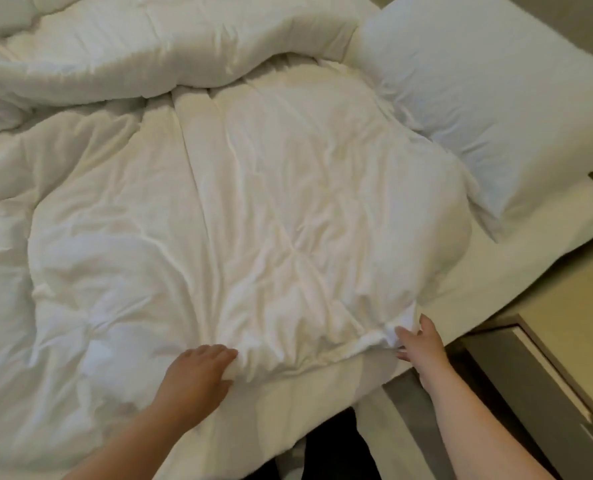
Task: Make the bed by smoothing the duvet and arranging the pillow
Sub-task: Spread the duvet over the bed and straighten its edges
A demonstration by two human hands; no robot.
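So, duvet [239,209] covers most of the bed, white and heavily creased. Its stitched channels run from the near edge away toward the far side of the bed, so that's the visible long direction; full extent is cut off by the frame on the left. Far portion is bunched into a thick roll lying crosswise, just left of the pillow [489,98].

Pillow sits on the sheet [516,251] at the right of the duvet, touching the duvet's right edge. Long axis runs diagonally, from upper left to lower right in frame, with its near corner pointing toward the nightstand [565,327].

Left hand [198,372] is on the duvet's near edge, fingers curled together and gripping a bunch of fabric (thumb tucked under, can't see it clearly).

Right hand [419,344] is at the duvet's near right corner, fingers loosely spread, fingertips pinching the corner fabric; the corner is lifted slightly off the sheet.

Bare sheet shows right of the duvet corner and below the pillow. Nightstand stands just right of the bed, beyond the right forearm.
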